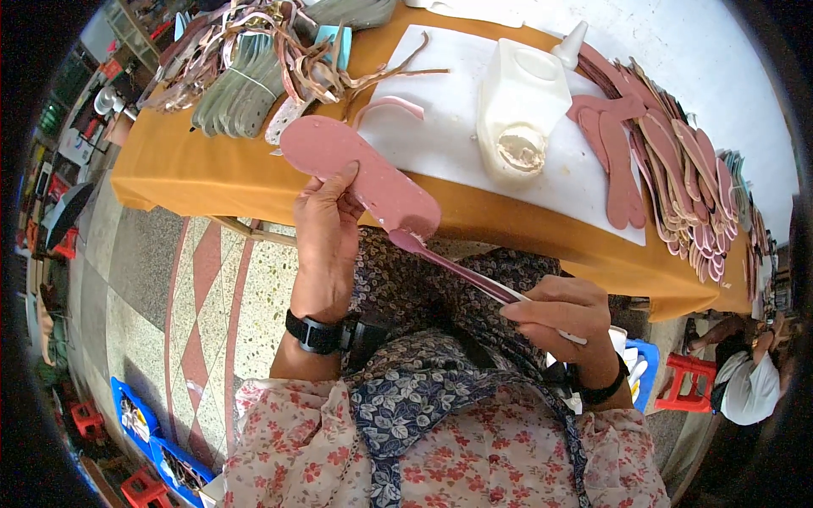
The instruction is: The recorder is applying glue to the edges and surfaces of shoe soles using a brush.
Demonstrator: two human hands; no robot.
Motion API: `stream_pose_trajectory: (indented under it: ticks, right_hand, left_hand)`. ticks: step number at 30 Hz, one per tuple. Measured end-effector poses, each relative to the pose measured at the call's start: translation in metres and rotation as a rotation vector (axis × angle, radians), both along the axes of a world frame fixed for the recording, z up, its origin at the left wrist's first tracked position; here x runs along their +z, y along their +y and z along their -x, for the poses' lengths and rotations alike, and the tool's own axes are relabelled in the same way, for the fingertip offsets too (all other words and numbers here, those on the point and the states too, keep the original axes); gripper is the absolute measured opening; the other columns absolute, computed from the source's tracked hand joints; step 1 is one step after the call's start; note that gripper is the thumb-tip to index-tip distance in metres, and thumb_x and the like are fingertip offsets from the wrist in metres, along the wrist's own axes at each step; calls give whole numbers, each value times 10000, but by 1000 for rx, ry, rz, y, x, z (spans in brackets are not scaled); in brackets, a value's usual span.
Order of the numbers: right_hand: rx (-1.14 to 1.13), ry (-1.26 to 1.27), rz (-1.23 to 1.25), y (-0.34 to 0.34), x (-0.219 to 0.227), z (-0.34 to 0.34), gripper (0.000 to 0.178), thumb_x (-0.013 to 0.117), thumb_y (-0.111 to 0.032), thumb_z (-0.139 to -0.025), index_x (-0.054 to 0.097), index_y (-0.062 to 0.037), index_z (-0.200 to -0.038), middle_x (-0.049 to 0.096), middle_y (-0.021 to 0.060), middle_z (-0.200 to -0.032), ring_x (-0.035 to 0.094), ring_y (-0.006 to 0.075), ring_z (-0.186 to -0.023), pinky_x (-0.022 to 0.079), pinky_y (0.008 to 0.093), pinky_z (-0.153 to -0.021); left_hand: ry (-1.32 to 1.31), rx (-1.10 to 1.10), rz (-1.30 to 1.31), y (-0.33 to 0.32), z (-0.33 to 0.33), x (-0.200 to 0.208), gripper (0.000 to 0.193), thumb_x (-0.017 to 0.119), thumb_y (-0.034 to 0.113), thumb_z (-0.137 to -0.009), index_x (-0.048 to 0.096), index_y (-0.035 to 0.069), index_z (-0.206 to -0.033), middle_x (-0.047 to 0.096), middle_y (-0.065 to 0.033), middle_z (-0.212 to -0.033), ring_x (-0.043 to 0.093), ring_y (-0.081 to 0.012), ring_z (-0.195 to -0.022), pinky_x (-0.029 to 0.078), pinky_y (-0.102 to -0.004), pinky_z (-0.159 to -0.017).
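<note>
My left hand (330,207) holds a pink shoe insole (360,169) above my lap, thumb on its upper face and fingers beneath. The insole is tilted, its wide end pointing to the upper left. In my right hand (563,317) is a slim mauve and white toothbrush (461,271), gripped by the handle. Its head touches the near end of the insole, where the surface looks wet; the bristles are mostly hidden. On the table beyond stands a translucent white plastic bottle (521,93) with a cut opening in its side, pale residue inside and a cone nozzle.
An orange cloth covers the table (229,173), with a white sheet (432,148) on top. Bundled grey-green soles (241,93) and loose straps (313,76) lie at left. Stacked pink insoles (677,169) fill the right. Blue bins (135,411) and red stools (686,381) stand on the floor; a person sits far right.
</note>
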State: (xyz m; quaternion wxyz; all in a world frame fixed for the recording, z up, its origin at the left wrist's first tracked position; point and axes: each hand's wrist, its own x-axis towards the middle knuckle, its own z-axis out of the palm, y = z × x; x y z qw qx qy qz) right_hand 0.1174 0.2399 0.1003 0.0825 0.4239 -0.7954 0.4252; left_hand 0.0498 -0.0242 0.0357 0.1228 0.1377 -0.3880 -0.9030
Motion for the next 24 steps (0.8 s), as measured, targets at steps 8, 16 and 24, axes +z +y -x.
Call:
stream_pose_trajectory:
  ticks: [8,16,24]
  right_hand:
    - [-13,-13,-12,7,0,-4,241,705,-134,-667,677,-77,-900,605,69,-685,570,192,-546,445,288,-481]
    - [-7,-155,67,13,4,-8,194,671,-113,-709,674,-74,-899,622,87,-714,589,193,-573,450,271,-493]
    - [-111,-269,264,19,-1,-13,135,638,-148,-760,669,-51,-848,632,107,-714,591,173,-563,459,255,-493]
  left_hand:
    - [-17,18,5,-3,1,-4,137,585,24,-794,559,-7,-925,616,-63,-827,609,-139,-690,504,-253,-634]
    - [-22,14,-28,-7,2,-5,112,568,8,-802,560,-14,-912,615,-80,-840,614,-150,-710,521,-269,-655]
    - [-5,-9,-50,-4,2,-2,93,557,6,-810,560,5,-904,617,-66,-845,611,-144,-726,506,-260,-663]
